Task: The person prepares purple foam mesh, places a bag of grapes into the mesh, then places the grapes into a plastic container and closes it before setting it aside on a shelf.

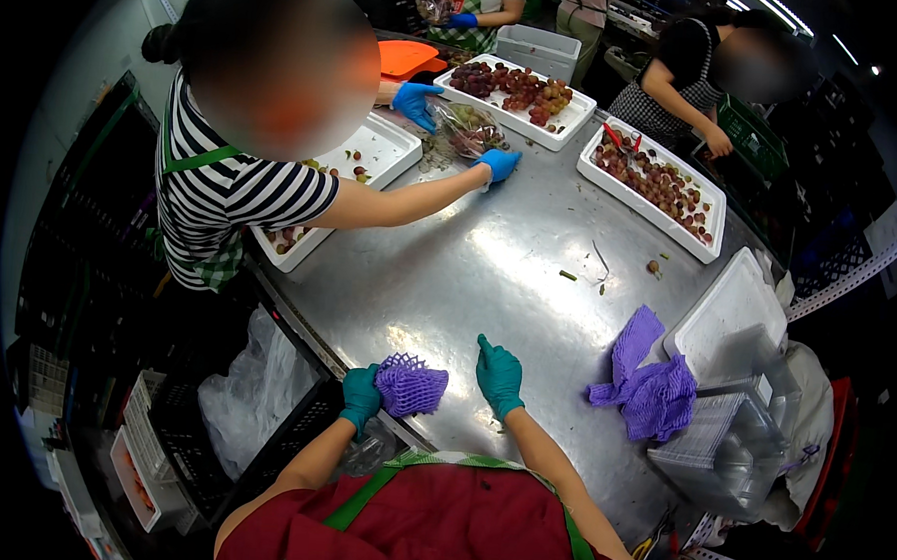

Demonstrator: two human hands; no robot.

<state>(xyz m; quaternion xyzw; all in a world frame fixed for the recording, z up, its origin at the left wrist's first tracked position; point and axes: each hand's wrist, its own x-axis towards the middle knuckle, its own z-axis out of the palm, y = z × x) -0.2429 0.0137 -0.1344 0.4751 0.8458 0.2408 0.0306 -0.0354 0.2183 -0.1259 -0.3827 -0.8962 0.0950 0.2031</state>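
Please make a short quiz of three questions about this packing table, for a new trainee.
1. True or false: the left hand holds a purple foam net.
2. What does the right hand hold? A) grapes B) nothing C) scissors
3. Which colour are the gloves of the co-worker in the striped shirt?

Key: 1 true. 2 B, it rests empty on the steel table. 3 blue.
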